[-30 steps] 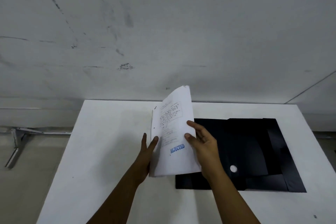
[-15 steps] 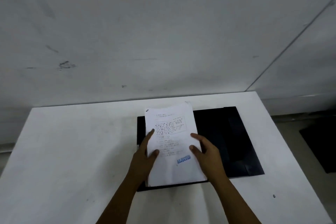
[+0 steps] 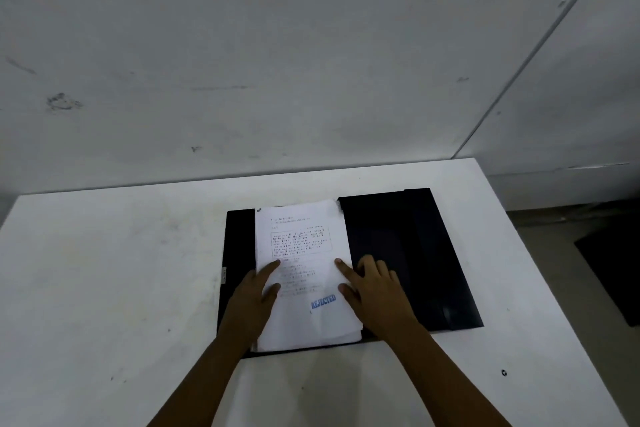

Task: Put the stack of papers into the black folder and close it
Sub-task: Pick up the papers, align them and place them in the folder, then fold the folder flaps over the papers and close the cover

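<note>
The black folder (image 3: 408, 253) lies open and flat on the white table (image 3: 104, 288). A stack of white papers (image 3: 301, 246), with printed text and a blue "REJECTED" stamp, lies flat on the folder's left half. My left hand (image 3: 252, 302) rests on the stack's left edge with fingers spread on the top sheet. My right hand (image 3: 374, 291) rests at the stack's right edge, index finger and thumb on the paper, the other fingers on the black flap. Neither hand grips anything.
The table stands against a scuffed grey wall (image 3: 277, 62). A small dark speck (image 3: 504, 372) lies near the table's front right. A dark object (image 3: 616, 267) sits on the floor to the right of the table.
The papers were held up tilted above the table, then came down flat onto the folder's left half. Both hands let go of the sheets and now lie flat on them. The camera turned right.
</note>
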